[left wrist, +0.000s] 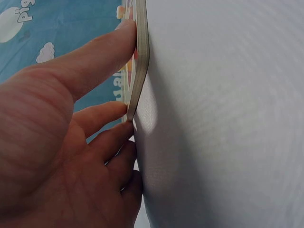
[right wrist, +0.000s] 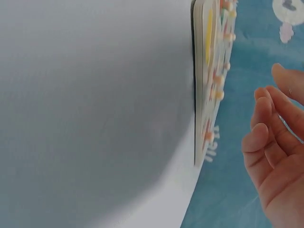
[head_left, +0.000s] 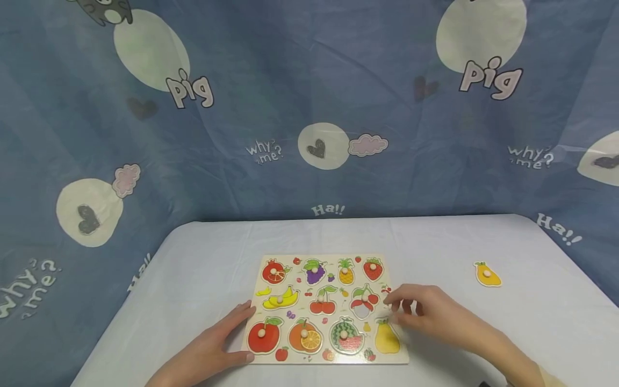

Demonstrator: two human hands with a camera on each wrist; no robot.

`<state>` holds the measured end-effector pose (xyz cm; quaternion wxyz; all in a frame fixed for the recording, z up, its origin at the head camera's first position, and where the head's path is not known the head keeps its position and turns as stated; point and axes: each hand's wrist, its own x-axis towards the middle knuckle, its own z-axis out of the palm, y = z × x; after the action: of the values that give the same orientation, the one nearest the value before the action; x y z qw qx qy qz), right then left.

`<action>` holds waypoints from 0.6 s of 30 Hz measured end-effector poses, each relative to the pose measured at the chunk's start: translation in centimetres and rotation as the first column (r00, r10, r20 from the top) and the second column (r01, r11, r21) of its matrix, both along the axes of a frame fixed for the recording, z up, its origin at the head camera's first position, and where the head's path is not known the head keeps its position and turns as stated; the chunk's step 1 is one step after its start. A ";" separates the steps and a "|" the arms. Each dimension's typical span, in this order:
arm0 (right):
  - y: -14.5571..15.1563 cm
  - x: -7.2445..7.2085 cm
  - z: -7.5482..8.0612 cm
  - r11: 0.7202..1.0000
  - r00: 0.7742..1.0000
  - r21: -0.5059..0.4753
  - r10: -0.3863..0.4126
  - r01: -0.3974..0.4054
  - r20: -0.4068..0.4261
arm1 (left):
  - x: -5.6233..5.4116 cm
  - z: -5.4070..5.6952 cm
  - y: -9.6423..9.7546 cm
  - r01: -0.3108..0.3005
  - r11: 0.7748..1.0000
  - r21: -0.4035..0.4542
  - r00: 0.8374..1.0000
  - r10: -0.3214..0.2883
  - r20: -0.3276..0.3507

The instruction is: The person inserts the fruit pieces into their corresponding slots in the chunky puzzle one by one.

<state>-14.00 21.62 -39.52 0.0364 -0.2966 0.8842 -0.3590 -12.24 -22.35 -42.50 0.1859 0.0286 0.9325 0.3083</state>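
A wooden fruit puzzle board (head_left: 301,309) lies flat on the table, most of its pieces carrying small round knobs. At its left edge my left hand (head_left: 208,344) touches the board with thumb and fingertips spread apart; in the left wrist view the thumb (left wrist: 102,57) lies against the board's edge. My right hand (head_left: 430,314) hovers over the right edge, fingers loosely bent and holding nothing. Below its fingertips is a yellow pear picture (head_left: 387,338) without a knob. A loose yellow pear piece (head_left: 487,274) with a knob lies on the table to the right.
The white-covered table (head_left: 203,269) spreads around the board. Behind it hangs a blue printed cloth (head_left: 251,107), which also shows along both sides. In the right wrist view, knobs stand up from the board (right wrist: 204,95).
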 end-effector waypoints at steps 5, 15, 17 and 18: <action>1.3 -0.1 0.3 0.999 0.999 0.016 -0.043 0.043 -0.009 | 0.0 0.0 -0.1 0.003 1.000 0.004 1.000 -0.003 0.002; 4.3 -0.6 0.4 0.994 0.993 0.017 -0.110 0.111 -0.038 | -0.1 0.0 0.0 -0.004 1.000 -0.006 1.000 0.004 0.008; 5.0 -0.7 0.4 0.993 0.992 0.014 -0.119 0.120 -0.053 | -0.1 0.0 0.0 -0.005 1.000 -0.010 1.000 0.005 0.006; 5.3 -0.8 0.4 0.991 0.990 0.014 -0.129 0.130 -0.056 | -0.1 0.0 0.0 -0.004 1.000 -0.009 1.000 0.004 0.004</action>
<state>-14.77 26.93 -39.17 -0.0086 -0.2482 0.9053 -0.3446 -12.37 -22.30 -42.50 0.1875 0.0252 0.9335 0.3045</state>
